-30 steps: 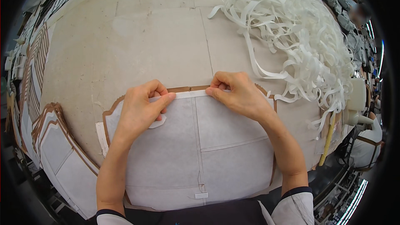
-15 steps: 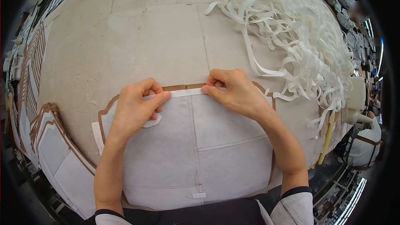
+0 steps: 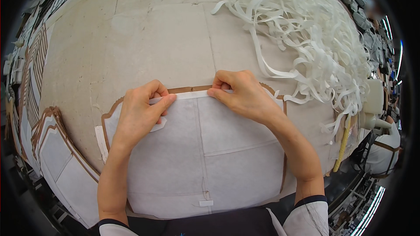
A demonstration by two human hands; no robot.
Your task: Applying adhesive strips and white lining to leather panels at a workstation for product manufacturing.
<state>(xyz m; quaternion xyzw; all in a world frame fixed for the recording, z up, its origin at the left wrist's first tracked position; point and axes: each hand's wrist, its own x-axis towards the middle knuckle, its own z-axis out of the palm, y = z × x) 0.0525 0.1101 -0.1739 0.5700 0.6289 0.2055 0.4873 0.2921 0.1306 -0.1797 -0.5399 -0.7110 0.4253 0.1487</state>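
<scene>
A panel (image 3: 166, 161) faced with white lining and edged in brown lies in front of me, with seams crossing it and a small white tab (image 3: 206, 203) near its lower edge. Along its far edge runs a narrow white tape strip (image 3: 192, 95), stretched between my two hands. My left hand (image 3: 141, 111) pinches the strip between thumb and fingers at the left, and a loose white end (image 3: 159, 125) shows below its fingers. At the right, my right hand (image 3: 245, 95) pinches the same strip against the edge, its other fingers curled. Both hands partly cover the brown margin.
A big tangle of white strips (image 3: 315, 39) covers the far right of the table (image 3: 144, 39). Several similar panels (image 3: 74, 170) are stacked at left. Near the right edge are a yellow rod (image 3: 342, 146) and a whitish container (image 3: 374, 98). Another person (image 3: 383, 153) is beyond.
Almost everything in view, hands and panel included, appears shifted slightly left and up. Both hands keep the same pinch on the tape strip.
</scene>
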